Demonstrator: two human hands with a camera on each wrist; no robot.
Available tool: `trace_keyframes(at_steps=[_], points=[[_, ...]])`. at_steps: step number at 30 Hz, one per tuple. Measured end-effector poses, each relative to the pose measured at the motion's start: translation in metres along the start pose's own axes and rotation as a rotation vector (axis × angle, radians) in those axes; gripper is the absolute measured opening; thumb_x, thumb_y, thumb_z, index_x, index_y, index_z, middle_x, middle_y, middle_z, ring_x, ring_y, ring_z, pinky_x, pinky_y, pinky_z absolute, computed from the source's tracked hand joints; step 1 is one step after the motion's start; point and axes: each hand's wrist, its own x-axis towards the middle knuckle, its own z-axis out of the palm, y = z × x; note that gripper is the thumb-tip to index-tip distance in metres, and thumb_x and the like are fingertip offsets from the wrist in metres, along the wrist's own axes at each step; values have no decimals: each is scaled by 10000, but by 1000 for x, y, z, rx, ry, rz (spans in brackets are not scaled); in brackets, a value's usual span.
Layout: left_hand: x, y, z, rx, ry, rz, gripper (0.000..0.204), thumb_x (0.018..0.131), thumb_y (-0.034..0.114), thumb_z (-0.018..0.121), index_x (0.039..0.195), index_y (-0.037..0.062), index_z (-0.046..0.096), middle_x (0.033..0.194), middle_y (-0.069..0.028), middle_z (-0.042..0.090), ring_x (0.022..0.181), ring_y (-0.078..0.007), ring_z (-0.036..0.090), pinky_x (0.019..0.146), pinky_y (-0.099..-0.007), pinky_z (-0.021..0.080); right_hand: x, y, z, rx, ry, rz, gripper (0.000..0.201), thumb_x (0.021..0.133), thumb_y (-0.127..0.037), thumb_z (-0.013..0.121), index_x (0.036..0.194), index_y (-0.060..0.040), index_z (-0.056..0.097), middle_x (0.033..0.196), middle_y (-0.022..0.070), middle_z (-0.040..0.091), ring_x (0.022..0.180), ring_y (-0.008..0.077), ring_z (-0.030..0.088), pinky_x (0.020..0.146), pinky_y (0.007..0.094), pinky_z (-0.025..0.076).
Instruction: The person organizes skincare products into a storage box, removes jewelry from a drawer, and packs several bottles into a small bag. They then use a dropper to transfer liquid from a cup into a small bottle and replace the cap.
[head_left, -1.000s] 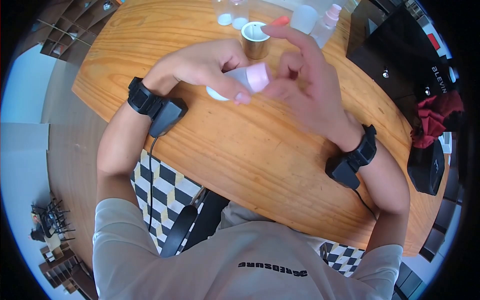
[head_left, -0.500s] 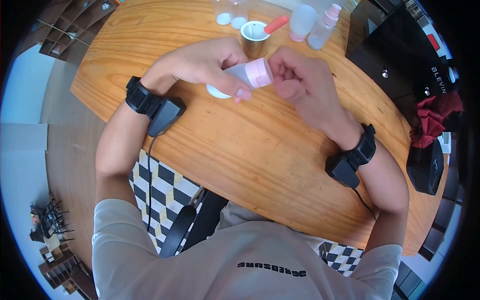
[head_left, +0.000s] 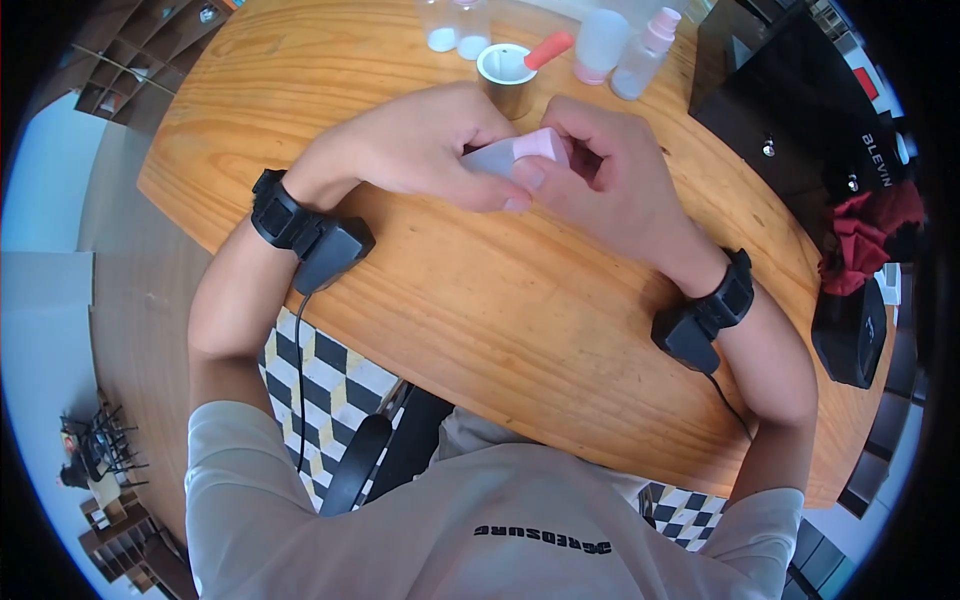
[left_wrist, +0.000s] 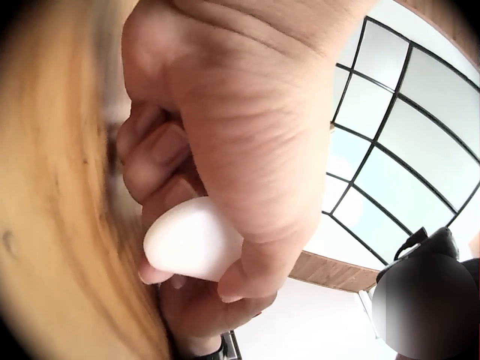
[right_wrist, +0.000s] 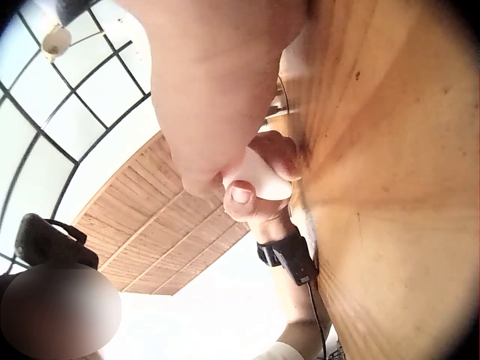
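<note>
Over the middle of the wooden table, my left hand (head_left: 425, 145) grips a small translucent whitish bottle (head_left: 492, 158), tilted so its pink cap (head_left: 540, 146) points to the right. My right hand (head_left: 630, 185) pinches that cap, its thumb on the near side and the curled index finger behind. In the left wrist view the rounded white end of the bottle (left_wrist: 191, 238) pokes out between thumb and fingers. Part of the bottle (right_wrist: 259, 176) shows between both hands in the right wrist view. Fingers cover most of its body.
Just beyond the hands stands a metallic cup (head_left: 507, 92) with a red-orange handle (head_left: 550, 50) leaning out. Behind it are a pink-capped frosted bottle (head_left: 603, 40), a bottle with a pink top (head_left: 640, 65) and two clear bottles (head_left: 440, 32). A black box (head_left: 770, 110) and dark red cloth (head_left: 860, 240) lie right.
My right hand was moving loosely beside the cap and now holds it. The left hand has shifted slightly right with the bottle.
</note>
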Motion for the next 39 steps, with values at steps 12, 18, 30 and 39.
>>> trace_keyframes(at_steps=[12,18,30,39], points=[[0,4,1,256,116,57,182,833,157,738,763,9,657,560,-25,523,510,-105,471,493,-282,373,4,-11,-1,144,-22,192,376,991,-343,680,802,-70,501,718,-51,384,671,56,333,583,271,270],[-7,4,-8,-114,-108,-5,349,823,307,799,934,-4,686,736,-8,596,619,-107,488,550,-289,374,-1,1,10,520,45,47,361,996,-348,696,842,-34,609,693,-33,460,629,65,386,562,274,324],[-8,-7,-20,-390,-24,50,295,939,271,743,933,-23,745,639,10,589,503,-41,467,481,-225,319,3,1,6,-138,153,-338,371,805,-240,803,1085,-63,635,959,83,645,809,259,638,684,380,507],[-8,-13,-30,-301,-38,30,341,940,280,722,780,-21,715,599,-27,607,502,-61,509,456,-230,344,3,-13,-13,-88,199,-275,463,798,-133,817,1202,-64,600,1078,117,676,907,263,671,735,358,538]])
